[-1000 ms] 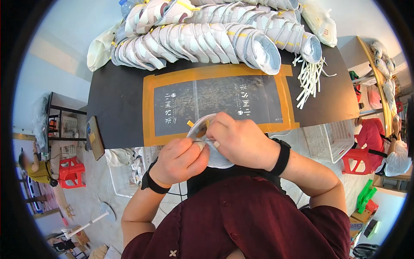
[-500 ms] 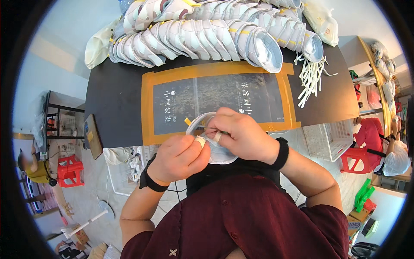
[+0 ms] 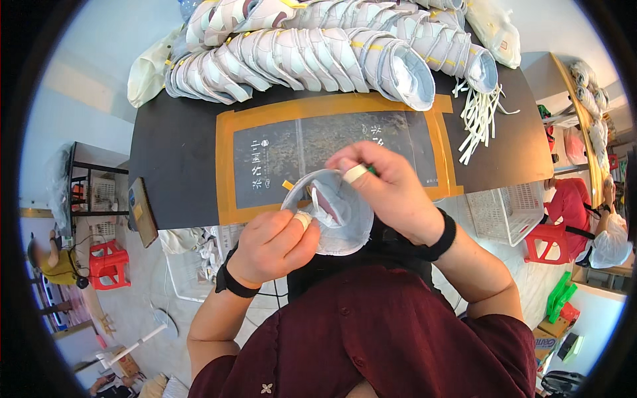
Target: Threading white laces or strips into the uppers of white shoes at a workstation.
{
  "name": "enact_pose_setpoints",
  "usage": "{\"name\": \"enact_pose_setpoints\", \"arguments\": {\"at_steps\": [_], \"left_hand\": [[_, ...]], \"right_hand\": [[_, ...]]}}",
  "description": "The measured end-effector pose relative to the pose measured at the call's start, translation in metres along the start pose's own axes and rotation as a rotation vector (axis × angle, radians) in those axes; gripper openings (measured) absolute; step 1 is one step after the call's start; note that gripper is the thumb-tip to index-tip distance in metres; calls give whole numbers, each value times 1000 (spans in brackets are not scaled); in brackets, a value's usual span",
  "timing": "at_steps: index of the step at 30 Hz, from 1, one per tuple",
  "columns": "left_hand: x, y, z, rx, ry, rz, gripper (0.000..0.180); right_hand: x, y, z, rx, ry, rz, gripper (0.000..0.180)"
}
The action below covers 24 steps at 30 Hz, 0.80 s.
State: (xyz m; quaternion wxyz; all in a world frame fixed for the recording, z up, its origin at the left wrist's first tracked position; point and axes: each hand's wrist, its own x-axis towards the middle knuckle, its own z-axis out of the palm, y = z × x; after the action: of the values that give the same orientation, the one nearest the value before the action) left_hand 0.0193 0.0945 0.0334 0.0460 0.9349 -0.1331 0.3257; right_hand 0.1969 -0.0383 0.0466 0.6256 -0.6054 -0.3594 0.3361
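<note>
A grey shoe upper with a pale lining is held in front of my chest, its opening turned up; a maroon patch and a white strip show inside. My left hand is closed in a pinch on its left edge, a pale finger cover on one finger. A small yellow tab sticks out from the upper's far left rim. Above the upper's right side, my right hand is closed, its index finger wrapped in a pale band. A green end of a small tool shows by its fingers; the rest is hidden.
Rows of nested shoe uppers cover the back of the dark table. White strips hang at right, a phone lies at the left edge. White crates and red stools stand around; other people sit at both sides.
My right hand has lifted up and right, away from the upper's inside, where a thin metal shaft showed in its fingers. The opening is now more exposed. My left hand keeps its pinch.
</note>
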Motion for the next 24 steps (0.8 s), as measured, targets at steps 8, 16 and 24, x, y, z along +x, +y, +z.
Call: {"name": "enact_pose_setpoints", "arguments": {"at_steps": [8, 16, 24], "left_hand": [[1, 3, -19, -751, 154, -1119, 16], [19, 17, -13, -1625, 438, -1444, 27], [22, 28, -3, -1619, 364, -1493, 23]], "right_hand": [[-19, -28, -34, 39, 128, 108, 20], [-19, 2, -30, 396, -204, 214, 33], [-39, 43, -25, 713, -420, 341, 39]]}}
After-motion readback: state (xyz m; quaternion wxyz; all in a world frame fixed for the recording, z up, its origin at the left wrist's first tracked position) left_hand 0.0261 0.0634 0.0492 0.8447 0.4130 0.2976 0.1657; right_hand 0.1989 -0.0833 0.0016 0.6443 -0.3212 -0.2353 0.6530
